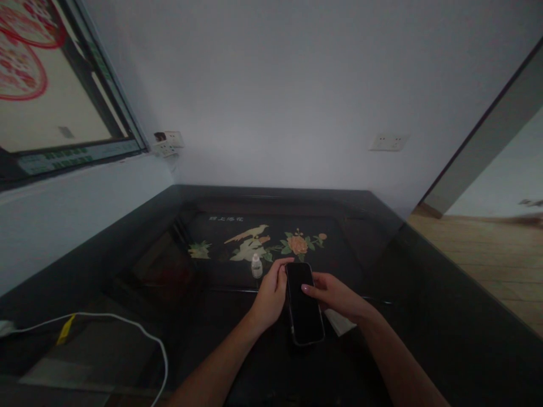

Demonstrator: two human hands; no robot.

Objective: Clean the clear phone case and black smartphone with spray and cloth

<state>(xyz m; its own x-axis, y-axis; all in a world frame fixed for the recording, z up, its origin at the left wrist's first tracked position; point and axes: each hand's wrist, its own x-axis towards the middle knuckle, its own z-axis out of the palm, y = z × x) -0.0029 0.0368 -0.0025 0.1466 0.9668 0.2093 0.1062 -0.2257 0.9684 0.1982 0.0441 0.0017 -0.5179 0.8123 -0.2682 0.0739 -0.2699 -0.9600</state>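
A black smartphone [304,316] with a dark screen is held between both hands above the table. My left hand [271,293] grips its left edge, fingers curled behind the upper end. On the other side, my right hand [335,294] holds the right edge, and its thumb rests over the screen. The fingers behind the phone are hidden. Just left of my left hand stands a small white bottle [257,267], upright. A flat white piece, perhaps paper or cloth [339,323], lies on the table below my right hand and is partly covered by it.
The glossy black table [407,271] bears a bird-and-flower picture [297,244]. A white cable [127,319] with a yellow tag [66,329] curves across its left side. Wall sockets [389,142] sit on the wall behind. A window [63,107] is at the left, wooden floor [487,249] at the right.
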